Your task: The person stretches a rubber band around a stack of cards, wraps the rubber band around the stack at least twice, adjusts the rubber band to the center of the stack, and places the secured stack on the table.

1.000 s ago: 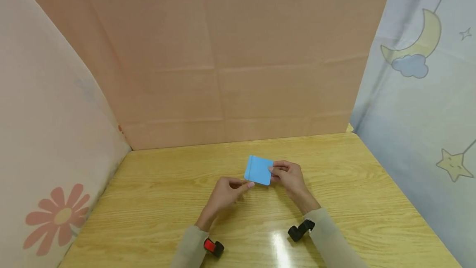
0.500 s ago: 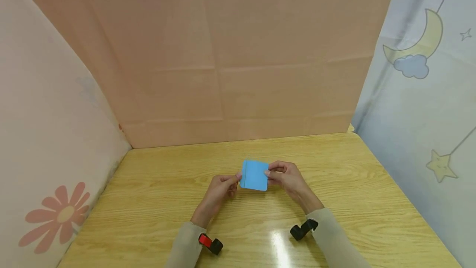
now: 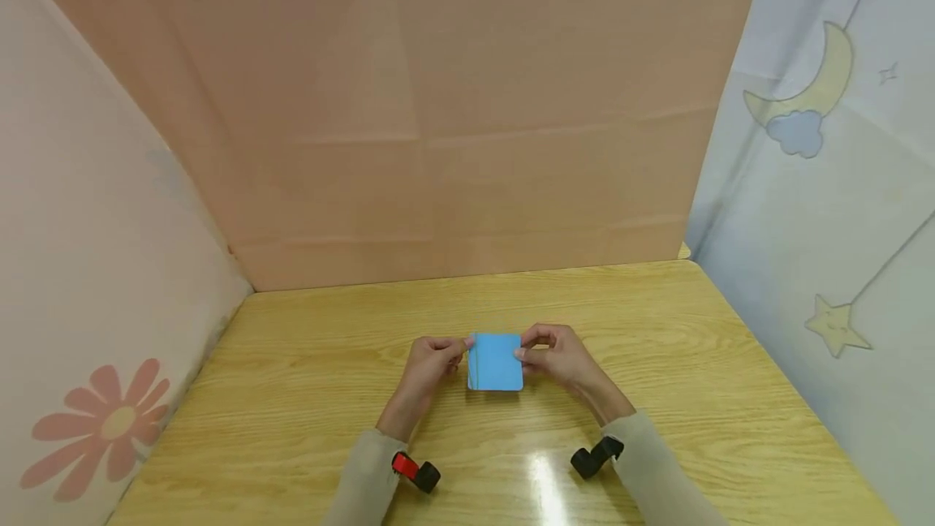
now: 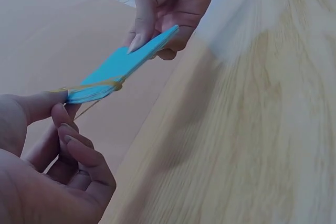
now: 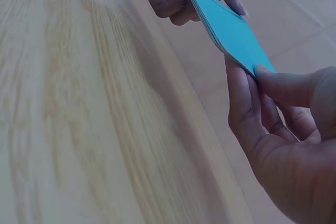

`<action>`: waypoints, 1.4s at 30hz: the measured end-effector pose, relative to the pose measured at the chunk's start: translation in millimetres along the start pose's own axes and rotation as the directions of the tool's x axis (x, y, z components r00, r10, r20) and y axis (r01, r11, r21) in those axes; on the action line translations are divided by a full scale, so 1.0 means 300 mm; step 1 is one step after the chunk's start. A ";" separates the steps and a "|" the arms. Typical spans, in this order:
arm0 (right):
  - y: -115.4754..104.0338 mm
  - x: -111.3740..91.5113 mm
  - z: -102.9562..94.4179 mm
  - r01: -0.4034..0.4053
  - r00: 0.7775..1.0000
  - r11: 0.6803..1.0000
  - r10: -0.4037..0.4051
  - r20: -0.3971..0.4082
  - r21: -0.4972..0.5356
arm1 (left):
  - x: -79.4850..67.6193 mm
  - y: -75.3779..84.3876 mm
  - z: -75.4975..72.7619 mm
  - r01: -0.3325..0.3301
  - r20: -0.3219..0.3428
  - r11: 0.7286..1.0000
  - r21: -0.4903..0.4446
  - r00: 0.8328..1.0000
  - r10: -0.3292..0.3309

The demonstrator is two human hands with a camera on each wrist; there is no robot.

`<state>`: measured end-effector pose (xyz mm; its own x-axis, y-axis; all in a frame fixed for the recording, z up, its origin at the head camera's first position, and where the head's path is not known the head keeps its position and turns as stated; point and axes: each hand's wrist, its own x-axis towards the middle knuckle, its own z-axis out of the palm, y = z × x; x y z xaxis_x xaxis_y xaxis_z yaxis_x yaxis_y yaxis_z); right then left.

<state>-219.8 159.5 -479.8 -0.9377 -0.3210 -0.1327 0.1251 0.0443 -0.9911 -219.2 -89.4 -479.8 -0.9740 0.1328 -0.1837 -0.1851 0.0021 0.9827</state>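
Note:
A thin stack of light blue square cards (image 3: 500, 362) is held up over the table between both hands. Near its left edge runs a tan rubber band (image 4: 100, 84), one side of it drawn out toward the left hand. My left hand (image 3: 427, 368) pinches the band at the far left corner, its thumb tip right against the stack's edge. On the opposite side, my right hand (image 3: 561, 357) pinches the stack, thumb on the top face and fingers underneath. The separate card edges show in the right wrist view.
The wood-grain table (image 3: 329, 364) spreads below both hands. Behind it stands a plain pinkish-tan backdrop (image 3: 467, 120). A flower-printed sheet (image 3: 117, 282) borders the left, and one with a moon and stars (image 3: 825, 209) borders the right.
The card stack has come nearer the person and turned square to the view. My left hand has moved up from its near left corner to the far left corner.

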 end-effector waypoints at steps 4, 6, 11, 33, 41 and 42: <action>0.003 -0.005 0.002 0.008 1.000 1.000 -0.008 0.010 -0.019 | 0.015 0.003 0.011 0.013 -0.023 1.000 -0.020 1.000 -0.013; 0.003 -0.006 0.003 0.005 1.000 1.000 -0.005 0.005 -0.028 | 0.023 0.002 0.015 0.031 -0.030 0.999 -0.028 0.999 -0.032; -0.008 -0.010 0.007 -0.009 1.000 0.999 0.009 -0.011 -0.051 | 0.037 0.001 0.024 0.051 -0.047 0.998 -0.026 0.998 -0.052; -0.004 -0.011 0.002 -0.040 0.997 0.999 0.038 -0.063 -0.017 | 0.051 -0.011 0.056 0.033 -0.070 0.998 -0.049 0.997 -0.036; 0.015 -0.003 -0.017 -0.043 0.998 0.998 0.045 -0.038 0.056 | 0.041 -0.009 0.047 -0.005 -0.041 0.999 -0.035 0.999 0.004; 0.017 -0.002 -0.019 -0.045 0.998 0.997 0.047 -0.030 0.068 | 0.041 -0.008 0.046 -0.011 -0.045 1.000 -0.030 0.999 0.009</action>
<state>-220.4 165.2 -484.9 -0.9401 -0.2901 -0.1789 0.1887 -0.0060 -0.9820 -228.8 -74.0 -484.0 -0.9806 0.0877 -0.1755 -0.1786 -0.0286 0.9835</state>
